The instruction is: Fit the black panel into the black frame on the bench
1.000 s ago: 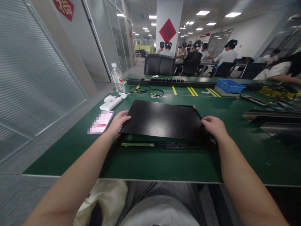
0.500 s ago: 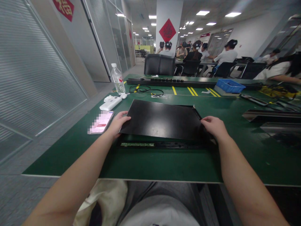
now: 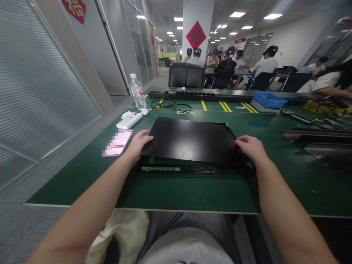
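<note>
A flat black panel lies on the green table in front of me, its near edge raised off a black frame that carries a green circuit strip. My left hand grips the panel's near left corner, thumb on top. My right hand grips the near right corner the same way. Both hands hold the panel tilted up toward me.
A phone with a lit screen lies left of my left hand. Behind it sit a white device, a water bottle and black cables. A blue bin and long black parts are to the right. People sit at tables beyond.
</note>
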Demonstrator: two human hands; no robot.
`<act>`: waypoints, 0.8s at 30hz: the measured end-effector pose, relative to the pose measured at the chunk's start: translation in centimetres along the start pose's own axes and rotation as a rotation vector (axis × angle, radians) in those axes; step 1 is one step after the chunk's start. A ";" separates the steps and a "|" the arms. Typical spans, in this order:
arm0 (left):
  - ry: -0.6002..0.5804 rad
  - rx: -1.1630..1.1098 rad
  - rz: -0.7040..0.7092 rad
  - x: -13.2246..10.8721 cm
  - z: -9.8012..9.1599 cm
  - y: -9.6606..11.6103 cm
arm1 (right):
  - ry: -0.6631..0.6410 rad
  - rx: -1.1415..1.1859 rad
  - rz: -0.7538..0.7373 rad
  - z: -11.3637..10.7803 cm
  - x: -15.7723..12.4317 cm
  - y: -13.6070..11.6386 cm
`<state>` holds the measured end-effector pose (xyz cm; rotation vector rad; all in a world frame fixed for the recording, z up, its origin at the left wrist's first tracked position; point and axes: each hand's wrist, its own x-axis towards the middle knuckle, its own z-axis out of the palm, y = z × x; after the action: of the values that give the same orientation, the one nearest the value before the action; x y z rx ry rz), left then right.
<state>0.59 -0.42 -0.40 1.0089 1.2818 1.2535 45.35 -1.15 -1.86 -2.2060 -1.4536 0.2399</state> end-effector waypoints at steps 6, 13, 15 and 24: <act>-0.006 -0.018 0.007 0.1 0.0 -0.2 | -0.009 -0.002 -0.003 0.0 0.0 -0.1; -0.007 -0.006 0.000 0.0 0.0 -0.2 | -0.015 -0.007 0.005 0.1 0.1 0.1; 0.003 -0.009 -0.001 -0.1 0.1 0.0 | -0.015 0.005 0.013 0.0 0.1 0.1; 0.015 -0.009 -0.007 -0.7 0.7 0.6 | -0.032 -0.001 0.036 -0.4 -0.3 -0.5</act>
<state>1.30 -0.94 0.31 0.9896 1.2894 1.2621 44.96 -1.36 -1.26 -2.2407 -1.4319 0.2878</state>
